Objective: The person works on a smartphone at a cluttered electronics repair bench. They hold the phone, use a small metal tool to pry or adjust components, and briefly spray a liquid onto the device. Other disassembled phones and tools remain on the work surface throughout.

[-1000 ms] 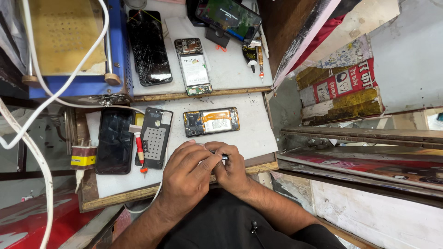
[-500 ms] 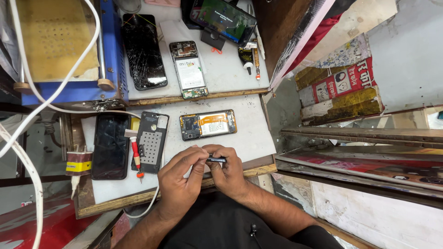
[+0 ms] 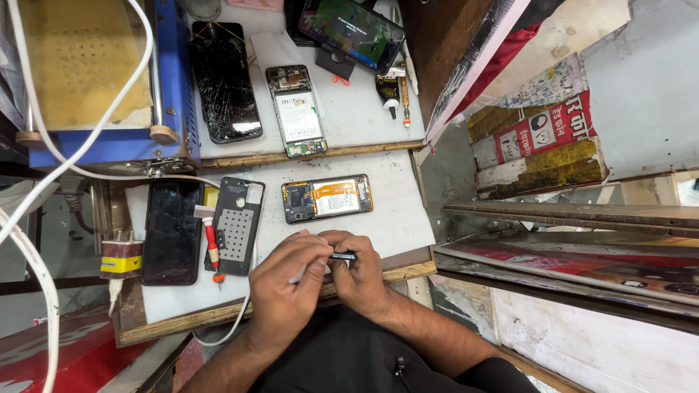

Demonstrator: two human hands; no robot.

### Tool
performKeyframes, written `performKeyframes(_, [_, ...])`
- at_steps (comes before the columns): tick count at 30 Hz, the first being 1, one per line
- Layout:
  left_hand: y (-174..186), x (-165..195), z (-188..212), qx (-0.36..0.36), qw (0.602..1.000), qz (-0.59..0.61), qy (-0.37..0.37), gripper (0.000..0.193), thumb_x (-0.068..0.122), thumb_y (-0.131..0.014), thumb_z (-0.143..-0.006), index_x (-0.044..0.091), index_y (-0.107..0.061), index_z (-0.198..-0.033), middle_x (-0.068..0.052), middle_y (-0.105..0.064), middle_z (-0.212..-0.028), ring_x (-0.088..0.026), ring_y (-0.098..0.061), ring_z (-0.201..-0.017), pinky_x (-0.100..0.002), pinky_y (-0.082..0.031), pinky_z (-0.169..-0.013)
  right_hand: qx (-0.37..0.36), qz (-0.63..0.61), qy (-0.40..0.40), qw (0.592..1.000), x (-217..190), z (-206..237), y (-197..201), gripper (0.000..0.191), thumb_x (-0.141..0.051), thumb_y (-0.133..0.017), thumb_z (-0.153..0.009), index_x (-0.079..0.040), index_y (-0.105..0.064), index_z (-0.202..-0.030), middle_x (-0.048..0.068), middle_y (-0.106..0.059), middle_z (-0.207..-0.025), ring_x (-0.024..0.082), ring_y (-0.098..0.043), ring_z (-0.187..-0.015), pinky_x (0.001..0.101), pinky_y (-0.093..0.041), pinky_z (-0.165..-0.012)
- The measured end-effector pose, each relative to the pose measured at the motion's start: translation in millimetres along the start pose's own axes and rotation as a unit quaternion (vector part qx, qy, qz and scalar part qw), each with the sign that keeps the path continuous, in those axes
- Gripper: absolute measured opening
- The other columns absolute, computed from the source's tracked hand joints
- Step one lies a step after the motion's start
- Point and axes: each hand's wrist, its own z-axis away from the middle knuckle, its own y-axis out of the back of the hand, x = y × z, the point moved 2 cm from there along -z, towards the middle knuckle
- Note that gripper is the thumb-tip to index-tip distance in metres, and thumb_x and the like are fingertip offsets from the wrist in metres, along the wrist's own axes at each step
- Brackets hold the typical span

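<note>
The small dark slim metal part (image 3: 344,255) sits pinched between both hands above the near edge of the white-topped bench (image 3: 393,211). Half a second ago the hands held it the same way, a little lower in view; a second ago they were bunched closer over it, so the work on it goes on. The left hand (image 3: 287,287) curls its fingers around a thin pale tool, the right hand (image 3: 360,273) grips the part's end. The opened phone with orange-rimmed back (image 3: 328,198) lies just beyond.

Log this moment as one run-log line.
left hand: gripping white tool | right hand: pinching small dark part | hands: together at bench edge | opened phone: flat just beyond | red screwdriver: untouched
</note>
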Motion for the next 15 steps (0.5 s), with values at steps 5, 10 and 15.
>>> performKeyframes(5, [1.4,-7.0,4.0,0.005,0.989,0.117,0.088,0.011,0.002,-0.068,-0.098,0.000,-0.073,-0.108,-0.009,-0.077,-0.100,-0.021,-0.075,-0.103,-0.041,-0.052,-0.112,-0.020,-0.033,0.013,0.999,1.4,1.8,1.1,0.026,0.009,-0.050,-0.106,-0.006,-0.034,-0.121,0.023,-0.063,-0.127,0.022,-0.069,-0.113,0.0317,-0.064,-0.092])
performKeyframes(10, [3.3,-1.6,4.4,0.001,0.999,0.026,0.030,0.012,0.003,-0.070,-0.096,0.003,-0.073,-0.108,-0.010,-0.077,-0.102,-0.023,-0.076,-0.103,-0.042,-0.056,-0.108,-0.015,-0.038,0.005,0.999,2.7,5.2,0.3,0.024,0.008,-0.050,-0.107,-0.006,-0.034,-0.120,0.024,-0.062,-0.127,0.022,-0.068,-0.113,0.0315,-0.063,-0.092])
performKeyframes(15, [7.8,9.6,-1.2,-0.037,0.983,-0.136,-0.119,0.018,0.003,-0.073,-0.089,0.007,-0.073,-0.107,-0.009,-0.074,-0.102,-0.026,-0.072,-0.107,-0.050,-0.054,-0.106,-0.005,-0.008,-0.008,1.000,3.6,4.6,1.3,0.021,0.002,-0.051,-0.108,-0.007,-0.036,-0.120,0.024,-0.067,-0.125,0.023,-0.071,-0.107,0.0316,-0.062,-0.087])
